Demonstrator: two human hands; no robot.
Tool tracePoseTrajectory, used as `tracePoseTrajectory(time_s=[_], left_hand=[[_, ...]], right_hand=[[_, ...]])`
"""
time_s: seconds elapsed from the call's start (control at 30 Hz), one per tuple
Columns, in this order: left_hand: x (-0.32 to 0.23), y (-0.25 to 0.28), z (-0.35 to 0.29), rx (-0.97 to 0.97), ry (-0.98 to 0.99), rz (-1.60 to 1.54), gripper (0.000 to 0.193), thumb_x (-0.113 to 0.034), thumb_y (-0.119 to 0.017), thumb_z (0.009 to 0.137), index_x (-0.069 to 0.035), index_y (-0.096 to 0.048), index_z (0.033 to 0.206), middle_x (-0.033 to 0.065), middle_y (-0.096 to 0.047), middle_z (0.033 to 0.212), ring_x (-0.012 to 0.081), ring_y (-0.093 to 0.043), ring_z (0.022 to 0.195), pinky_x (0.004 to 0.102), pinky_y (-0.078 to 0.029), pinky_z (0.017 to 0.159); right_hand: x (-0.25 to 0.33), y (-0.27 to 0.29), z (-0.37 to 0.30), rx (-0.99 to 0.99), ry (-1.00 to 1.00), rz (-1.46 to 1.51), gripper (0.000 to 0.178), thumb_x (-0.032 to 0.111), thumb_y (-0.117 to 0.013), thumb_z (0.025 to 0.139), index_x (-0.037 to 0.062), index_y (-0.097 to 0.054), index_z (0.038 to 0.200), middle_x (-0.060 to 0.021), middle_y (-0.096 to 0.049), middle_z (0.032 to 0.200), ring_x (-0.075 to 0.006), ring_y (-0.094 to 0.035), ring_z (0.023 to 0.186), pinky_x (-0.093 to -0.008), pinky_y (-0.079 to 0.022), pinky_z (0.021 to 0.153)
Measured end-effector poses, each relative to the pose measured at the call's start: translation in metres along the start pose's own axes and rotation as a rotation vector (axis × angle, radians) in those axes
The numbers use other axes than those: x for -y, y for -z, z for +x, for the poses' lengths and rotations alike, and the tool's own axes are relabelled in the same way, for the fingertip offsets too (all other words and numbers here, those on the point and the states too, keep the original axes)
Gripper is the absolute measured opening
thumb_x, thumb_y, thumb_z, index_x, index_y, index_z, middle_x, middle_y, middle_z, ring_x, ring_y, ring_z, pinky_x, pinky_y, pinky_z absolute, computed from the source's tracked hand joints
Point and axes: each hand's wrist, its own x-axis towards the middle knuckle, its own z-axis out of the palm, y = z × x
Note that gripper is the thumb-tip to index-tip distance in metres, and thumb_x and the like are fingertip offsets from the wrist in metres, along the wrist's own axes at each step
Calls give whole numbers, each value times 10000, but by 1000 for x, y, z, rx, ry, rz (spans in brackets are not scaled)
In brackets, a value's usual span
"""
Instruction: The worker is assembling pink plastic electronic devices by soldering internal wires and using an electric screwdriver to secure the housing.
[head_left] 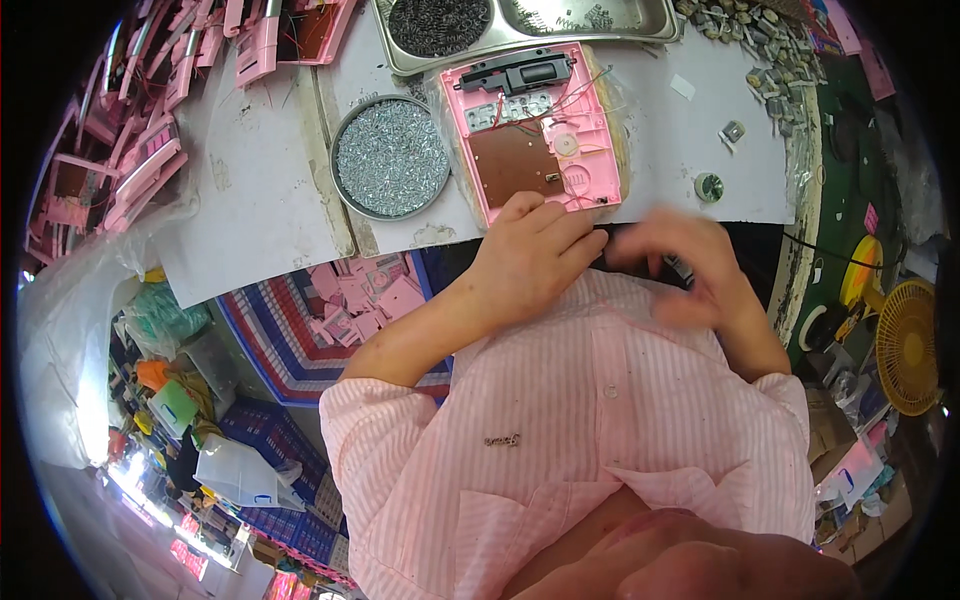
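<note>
A pink plastic casing (607,160) lies inside up at the near table edge. It carries a brown board (515,165), a black bar-shaped part (520,72), a metal plate (510,110) and thin red wires. My left hand (535,250) is closed at the casing's near edge, with the thumb side against it and the fingers curled below. My right hand (690,262) hangs just off the edge, right of the casing, its bent fingers smeared by motion. A small silvery-dark thing (680,268) shows by its fingers; whether they hold it cannot be made out.
A round tray of small silvery pieces (347,200) stands left of the casing. Behind are a metal tray (405,62) with dark springs and, at right, piled metal parts (775,80). Pink casings (150,165) crowd the left. A striped bin (275,350) sits below; a yellow fan (907,345) stands right.
</note>
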Motion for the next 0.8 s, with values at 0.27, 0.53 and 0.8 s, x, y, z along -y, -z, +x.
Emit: tracePoseTrajectory(time_s=[0.27,0.53,0.8], left_hand=[[14,13,-30,-153,66,-44,171,-79,-766,763,-87,-708,924,29,-690,925,202,-619,718,346,-457,624],[18,12,-60,-382,657,-155,98,-7,-709,848,-41,-625,813,106,-558,709,280,-555,609,362,-437,550],[-2,9,-81,34,498,-94,129,-59,-676,846,-39,-649,971,124,-626,863,335,-633,744,420,-505,643]], right_hand=[[-38,-31,19,-33,24,-510,444,400,-728,819,109,-700,1154,-76,-622,1093,-309,-546,1038,-417,-433,892],[-15,-46,36,-156,48,-658,326,268,-750,803,144,-706,1101,-11,-629,948,-239,-559,1000,-429,-387,901],[-27,-95,69,-155,77,-661,201,228,-757,726,134,-623,843,-19,-549,862,-244,-515,889,-427,-383,826]])
